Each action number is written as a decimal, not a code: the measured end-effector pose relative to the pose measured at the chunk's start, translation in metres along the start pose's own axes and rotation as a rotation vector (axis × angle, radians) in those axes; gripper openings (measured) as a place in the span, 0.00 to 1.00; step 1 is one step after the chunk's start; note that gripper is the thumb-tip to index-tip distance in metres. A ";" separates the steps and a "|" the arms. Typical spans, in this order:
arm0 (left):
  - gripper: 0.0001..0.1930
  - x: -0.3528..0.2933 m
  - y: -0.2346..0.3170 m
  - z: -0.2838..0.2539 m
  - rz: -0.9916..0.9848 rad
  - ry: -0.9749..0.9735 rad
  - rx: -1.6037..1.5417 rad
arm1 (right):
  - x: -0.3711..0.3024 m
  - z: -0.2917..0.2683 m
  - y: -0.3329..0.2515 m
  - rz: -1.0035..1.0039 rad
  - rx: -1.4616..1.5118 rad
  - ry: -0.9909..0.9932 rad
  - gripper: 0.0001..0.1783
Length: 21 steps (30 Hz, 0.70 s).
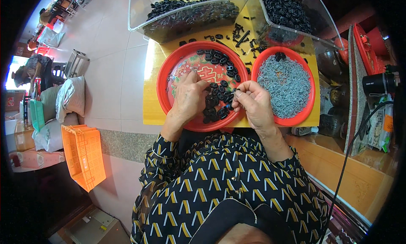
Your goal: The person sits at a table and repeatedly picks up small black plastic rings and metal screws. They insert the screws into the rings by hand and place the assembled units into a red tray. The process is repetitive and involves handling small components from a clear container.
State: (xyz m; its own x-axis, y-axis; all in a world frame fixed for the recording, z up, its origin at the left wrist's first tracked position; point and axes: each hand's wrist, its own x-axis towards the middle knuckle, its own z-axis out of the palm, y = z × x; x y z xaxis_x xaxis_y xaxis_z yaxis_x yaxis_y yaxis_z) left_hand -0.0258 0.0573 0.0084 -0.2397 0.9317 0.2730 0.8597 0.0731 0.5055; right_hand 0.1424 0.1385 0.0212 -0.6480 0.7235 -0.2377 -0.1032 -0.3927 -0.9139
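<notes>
A round red tray with a printed bottom lies in front of me. Small black oval plastic parts, each with two holes, are strewn over its right side. My left hand reaches into the tray, its fingers bent down and touching the black parts; the fingertips are partly hidden. Over the tray's right rim, my right hand pinches a small dark piece between thumb and fingers, its kind too small to tell. Close by on the right stands a red oval tray full of small silvery screws.
Two clear plastic bins of black parts stand at the table's far side. Loose black pieces lie on the yellow tabletop. An orange crate and white sacks are at the left. A black cable hangs at the right.
</notes>
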 end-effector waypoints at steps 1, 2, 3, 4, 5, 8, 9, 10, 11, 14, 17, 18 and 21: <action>0.09 0.000 -0.001 0.001 0.013 -0.004 0.005 | 0.000 0.000 0.000 0.001 0.002 0.000 0.04; 0.09 0.000 -0.001 0.003 0.022 -0.004 0.003 | 0.000 0.000 0.000 0.002 0.005 0.000 0.04; 0.09 -0.001 -0.002 0.003 0.031 -0.004 0.003 | 0.000 0.000 0.000 0.003 0.006 -0.005 0.03; 0.09 -0.001 -0.002 0.003 0.039 -0.003 0.004 | 0.000 -0.001 -0.001 0.005 0.006 -0.011 0.03; 0.09 -0.001 -0.001 0.002 0.050 0.008 -0.022 | -0.001 0.000 -0.001 0.006 0.007 -0.018 0.03; 0.09 -0.004 0.002 -0.001 0.027 0.016 -0.180 | -0.001 0.000 -0.001 -0.015 0.014 -0.032 0.03; 0.09 -0.006 0.006 -0.003 -0.021 0.000 -0.279 | -0.001 -0.001 0.000 -0.032 0.007 -0.043 0.03; 0.09 -0.009 0.008 -0.004 -0.070 -0.015 -0.378 | 0.000 -0.001 0.002 -0.048 0.000 -0.055 0.03; 0.09 -0.013 0.009 -0.004 -0.130 -0.037 -0.486 | 0.000 -0.001 0.003 -0.063 -0.007 -0.067 0.03; 0.10 -0.020 0.012 -0.004 -0.239 -0.084 -0.734 | -0.001 0.006 0.002 -0.066 0.048 -0.086 0.03; 0.10 -0.024 0.014 -0.005 -0.278 -0.083 -0.905 | -0.003 0.017 0.001 -0.072 0.058 -0.133 0.04; 0.10 -0.026 0.019 -0.008 -0.338 -0.074 -1.014 | -0.003 0.019 0.003 -0.070 0.057 -0.139 0.04; 0.09 -0.029 0.018 -0.011 -0.418 -0.049 -1.129 | -0.002 0.023 0.010 -0.067 0.052 -0.147 0.04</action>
State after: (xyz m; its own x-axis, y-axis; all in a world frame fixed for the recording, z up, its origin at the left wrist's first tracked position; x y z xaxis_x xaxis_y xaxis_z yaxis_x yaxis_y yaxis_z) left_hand -0.0081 0.0279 0.0183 -0.3673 0.9245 -0.1018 -0.1654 0.0427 0.9853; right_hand 0.1253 0.1198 0.0202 -0.7410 0.6602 -0.1224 -0.1868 -0.3778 -0.9069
